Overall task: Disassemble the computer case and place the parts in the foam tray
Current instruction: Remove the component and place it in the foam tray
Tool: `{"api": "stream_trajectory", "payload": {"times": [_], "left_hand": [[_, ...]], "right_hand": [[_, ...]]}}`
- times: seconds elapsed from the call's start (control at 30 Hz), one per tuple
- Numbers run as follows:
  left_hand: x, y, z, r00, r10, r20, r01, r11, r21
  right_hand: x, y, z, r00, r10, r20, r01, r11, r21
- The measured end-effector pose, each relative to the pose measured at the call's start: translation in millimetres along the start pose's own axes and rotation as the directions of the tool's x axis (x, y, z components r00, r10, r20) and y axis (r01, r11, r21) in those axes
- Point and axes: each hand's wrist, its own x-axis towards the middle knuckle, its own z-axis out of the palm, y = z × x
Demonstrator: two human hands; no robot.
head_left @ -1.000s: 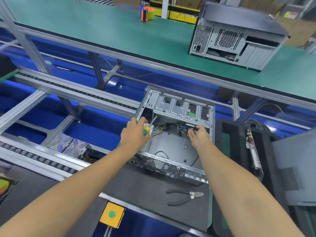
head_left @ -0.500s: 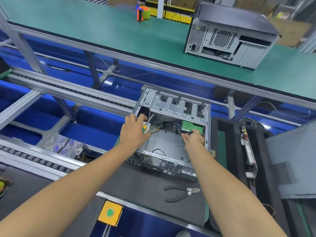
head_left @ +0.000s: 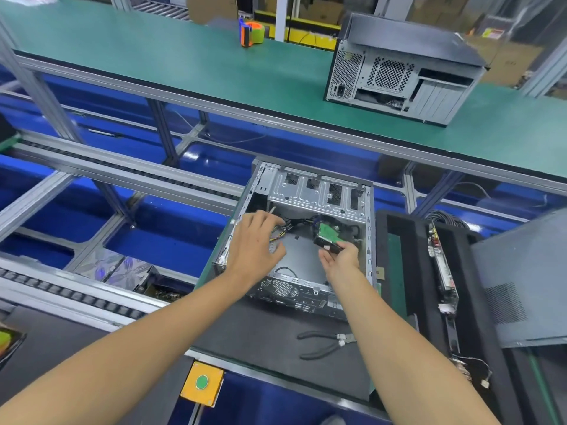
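The open metal computer case [head_left: 319, 194] lies on a black mat, its inside facing up. My right hand [head_left: 340, 262] pinches the near end of a hard drive [head_left: 329, 236], green board side up, tilted above the case floor near the right wall. Over the case's left side hovers my left hand [head_left: 254, 243], curled round a screwdriver whose metal tip [head_left: 271, 209] pokes out past the fingers; its handle is hidden. Loose cables [head_left: 288, 228] lie inside between the hands. The black foam tray [head_left: 412, 271] stands right of the case with a circuit board [head_left: 443, 268] upright in a slot.
Pliers [head_left: 328, 343] lie on the mat in front of the case. A grey side panel [head_left: 521, 277] rests on the tray's right part. A second computer case [head_left: 399, 72] and a tape roll [head_left: 253, 33] stand on the green bench behind. A yellow button box [head_left: 202, 383] sits at the near edge.
My right hand has drawn the hard drive out from under the drive bay toward me and tilted it up. My left hand has shifted slightly over the case, hiding the screwdriver handle.
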Motion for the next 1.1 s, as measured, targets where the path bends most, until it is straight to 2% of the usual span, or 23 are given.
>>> {"api": "stream_trajectory", "payload": {"times": [0.1,0.2,0.37,0.53,0.7,0.83,0.93,1.03,1.1], "left_hand": [[-4,7,4,0.995,0.023,0.092,-0.019,0.999,-0.045],[-5,11,9,0.986,0.043,0.159,-0.037,0.999,-0.038],[-5,14,14,0.977,0.032,0.210,-0.025,0.999,-0.037],[-2,20,15,0.963,0.021,0.269,0.015,0.991,-0.132],[18,31,12,0.956,0.081,0.283,-0.025,0.980,-0.197],[44,46,7,0.955,0.131,0.266,-0.056,0.960,-0.273],[58,51,4,0.965,0.139,0.221,-0.074,0.958,-0.278],[59,49,3,0.973,0.083,0.215,0.005,0.925,-0.380],[56,45,3,0.971,0.018,0.240,0.096,0.885,-0.455]], "right_hand": [[-6,7,0,0.999,0.032,0.016,-0.031,0.998,-0.062],[-13,3,0,1.000,0.003,0.028,0.000,0.993,-0.115],[-26,-14,-1,0.998,-0.034,0.057,0.044,0.981,-0.189],[-36,-26,-13,0.989,-0.045,0.143,0.082,0.961,-0.263],[-53,-55,-10,0.969,-0.101,0.227,0.177,0.921,-0.347],[-72,-83,-3,0.940,-0.049,0.337,0.200,0.881,-0.428],[-84,-106,-5,0.916,-0.039,0.400,0.219,0.883,-0.415],[-92,-124,-11,0.896,-0.097,0.433,0.310,0.834,-0.456],[-94,-126,-18,0.903,-0.171,0.394,0.367,0.783,-0.503]]}}
